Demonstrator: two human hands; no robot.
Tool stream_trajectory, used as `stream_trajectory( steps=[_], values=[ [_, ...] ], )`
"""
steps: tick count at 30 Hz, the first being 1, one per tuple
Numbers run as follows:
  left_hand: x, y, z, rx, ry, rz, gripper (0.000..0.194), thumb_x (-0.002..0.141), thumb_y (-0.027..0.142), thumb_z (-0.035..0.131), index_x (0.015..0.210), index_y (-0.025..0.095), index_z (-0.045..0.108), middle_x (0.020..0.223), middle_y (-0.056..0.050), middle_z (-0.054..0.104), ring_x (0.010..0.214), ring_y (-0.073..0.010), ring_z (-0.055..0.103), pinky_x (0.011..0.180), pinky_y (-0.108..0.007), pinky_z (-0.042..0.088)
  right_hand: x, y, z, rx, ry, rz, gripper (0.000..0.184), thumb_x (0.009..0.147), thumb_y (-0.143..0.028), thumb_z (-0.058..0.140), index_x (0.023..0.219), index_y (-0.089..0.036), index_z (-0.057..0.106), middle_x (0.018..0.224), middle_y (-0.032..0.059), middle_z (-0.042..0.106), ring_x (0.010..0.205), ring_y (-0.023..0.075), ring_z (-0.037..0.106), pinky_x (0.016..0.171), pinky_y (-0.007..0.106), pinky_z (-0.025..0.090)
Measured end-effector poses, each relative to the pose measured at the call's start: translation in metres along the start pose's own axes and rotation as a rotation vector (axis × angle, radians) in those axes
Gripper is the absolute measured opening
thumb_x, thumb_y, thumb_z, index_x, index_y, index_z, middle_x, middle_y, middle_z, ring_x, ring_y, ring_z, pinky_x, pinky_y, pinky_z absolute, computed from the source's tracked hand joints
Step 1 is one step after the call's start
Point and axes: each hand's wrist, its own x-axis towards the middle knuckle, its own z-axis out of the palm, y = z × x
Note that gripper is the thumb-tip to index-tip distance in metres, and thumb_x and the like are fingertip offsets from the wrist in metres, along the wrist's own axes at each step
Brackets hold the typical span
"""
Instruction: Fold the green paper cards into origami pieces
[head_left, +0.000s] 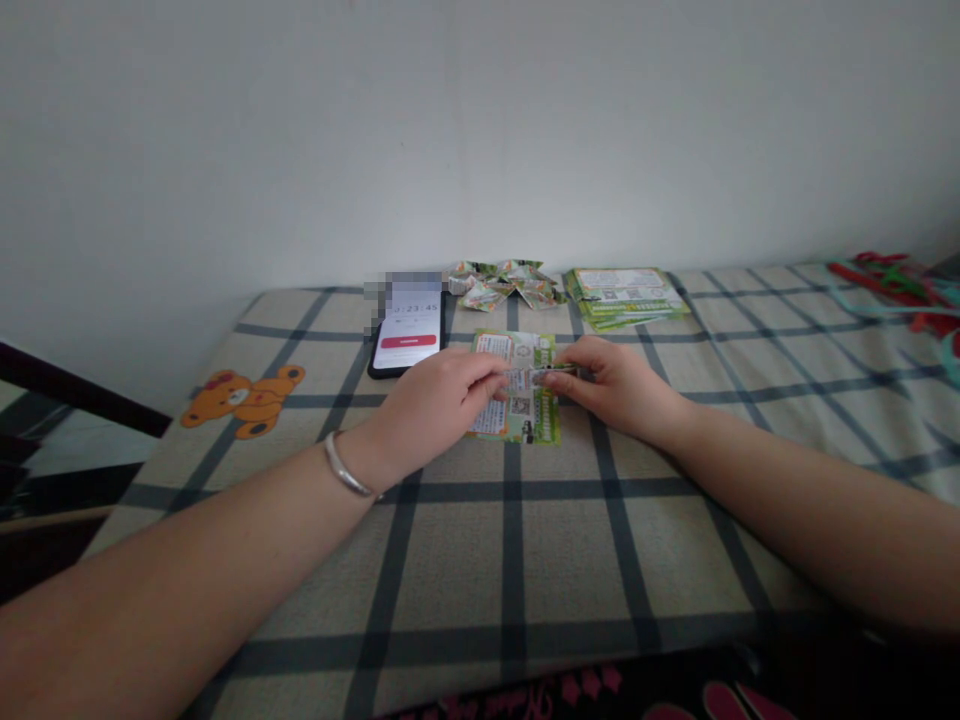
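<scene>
A green and white printed leaflet lies flat on the checked cloth at the middle of the surface. My left hand, with a silver bangle on its wrist, rests on the leaflet's left side, fingers curled and pinching the paper. My right hand pinches the leaflet's right edge, which is folded over towards the middle. The fingertips of both hands nearly meet over the paper.
A phone with a lit screen lies behind my left hand. Several folded paper pieces and a stack of the same leaflets sit near the wall. Red and teal items lie far right. A teddy bear print marks the cloth.
</scene>
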Motion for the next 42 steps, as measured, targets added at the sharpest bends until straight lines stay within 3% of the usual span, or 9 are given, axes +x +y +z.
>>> stream_trajectory(
  steps=[4,9,15,21,29,37,42],
  values=[
    [0.001,0.001,-0.002,-0.049,-0.007,-0.028,0.017,0.092,0.02,0.055,0.096,0.016,0.071,0.089,-0.003,0.073,0.079,-0.016,0.065,0.069,-0.026,0.047,0.001,0.002,-0.002,0.023,-0.022,-0.079,0.03,0.091,-0.034,0.054,0.068,-0.018,0.065,0.069,0.0031,0.062,0.07,0.0159,0.056,0.065,0.028,0.039],
    [-0.001,0.003,-0.004,-0.12,0.012,-0.02,0.021,0.093,0.021,0.051,0.103,0.018,0.07,0.097,-0.001,0.074,0.081,-0.014,0.067,0.069,-0.024,0.048,0.0,0.006,-0.003,0.115,-0.013,-0.078,0.032,0.093,-0.033,0.051,0.068,-0.018,0.066,0.068,0.0023,0.063,0.072,0.015,0.057,0.069,0.028,0.041],
    [-0.003,0.007,-0.003,-0.062,0.009,-0.015,0.024,0.096,0.024,0.045,0.099,0.016,0.068,0.083,-0.002,0.072,0.076,-0.0152,0.066,0.065,-0.025,0.046,0.002,0.005,-0.003,0.079,0.01,-0.084,0.032,0.093,-0.032,0.051,0.067,-0.018,0.065,0.066,0.0022,0.062,0.069,0.0148,0.056,0.066,0.028,0.04],
    [-0.004,0.009,-0.002,0.035,0.015,-0.013,0.024,0.087,0.037,0.064,0.099,0.017,0.068,0.091,-0.004,0.072,0.08,-0.0197,0.065,0.068,-0.03,0.046,0.002,0.002,-0.002,-0.023,0.009,-0.218,0.03,0.092,-0.033,0.055,0.069,-0.017,0.066,0.066,0.0039,0.063,0.069,0.0162,0.055,0.065,0.029,0.039],
    [-0.003,0.008,-0.002,0.083,0.05,-0.001,0.013,0.086,0.03,0.066,0.088,0.019,0.072,0.079,-0.003,0.068,0.077,-0.0185,0.062,0.067,-0.03,0.044,-0.003,-0.006,-0.001,-0.219,0.055,-0.354,0.024,0.088,-0.038,0.062,0.091,-0.017,0.071,0.081,0.0072,0.071,0.079,0.0208,0.059,0.073,0.034,0.043],
    [-0.004,0.016,-0.004,0.249,0.033,0.045,0.016,0.089,0.031,0.062,0.084,0.019,0.07,0.074,-0.004,0.066,0.071,-0.0189,0.06,0.059,-0.029,0.04,-0.005,-0.014,-0.001,-0.371,0.052,-0.351,0.024,0.091,-0.037,0.057,0.081,-0.02,0.069,0.076,0.0055,0.068,0.076,0.02,0.055,0.071,0.033,0.038],
    [-0.004,0.023,-0.005,0.271,0.021,0.073,0.012,0.089,0.025,0.062,0.084,0.017,0.068,0.077,-0.004,0.067,0.073,-0.0191,0.061,0.061,-0.029,0.042,-0.002,-0.014,0.004,-0.256,0.066,-0.327,0.018,0.086,-0.028,0.062,0.071,-0.018,0.063,0.069,0.0037,0.063,0.072,0.0179,0.053,0.068,0.03,0.038]
  ],
)
